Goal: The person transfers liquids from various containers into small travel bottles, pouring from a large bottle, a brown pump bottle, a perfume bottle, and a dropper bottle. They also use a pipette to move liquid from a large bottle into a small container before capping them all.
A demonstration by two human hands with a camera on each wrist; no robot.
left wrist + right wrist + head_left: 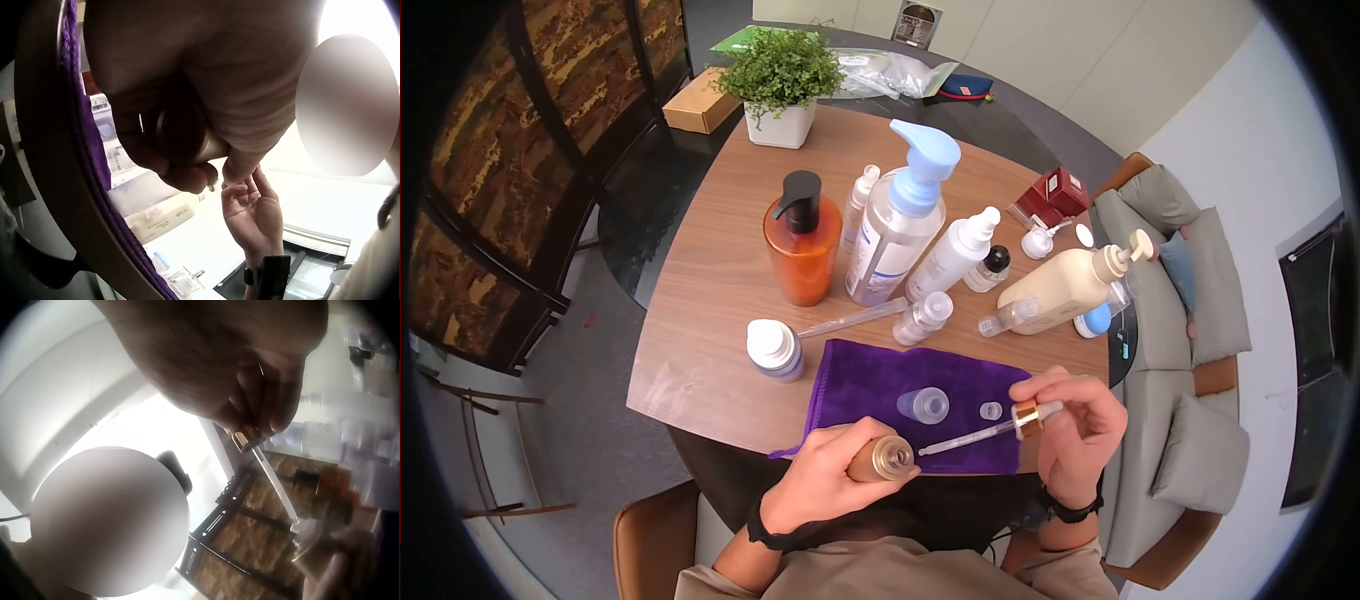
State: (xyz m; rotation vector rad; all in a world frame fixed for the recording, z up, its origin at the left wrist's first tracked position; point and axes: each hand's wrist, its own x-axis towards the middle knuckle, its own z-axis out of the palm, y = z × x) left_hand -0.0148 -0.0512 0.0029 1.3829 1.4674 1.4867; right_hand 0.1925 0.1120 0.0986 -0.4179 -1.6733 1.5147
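Note:
My left hand (825, 480) grips a bronze-gold bottle (866, 463), its mouth uncovered and facing up toward the head camera. Between thumb and fingers, my right hand (1085, 435) pinches a dropper with a gold collar (1027, 418). The dropper's clear pipette (970, 438) slants down to the left, its tip right by the bottle's mouth. In the right wrist view, the pipette (275, 484) points at the bottle's neck (303, 532). Beneath the hands lies a purple cloth (855, 385), bearing a small clear jar (926, 405) and a little clear cap (991, 411).
Beyond the cloth stand an amber pump bottle (802, 255), a large blue-topped pump bottle (895, 235), a white bottle (950, 260) and a cream pump bottle (1060, 290). A white-capped bottle (774, 348) is at left. Behind are a potted plant (780, 120) and red box (1055, 195).

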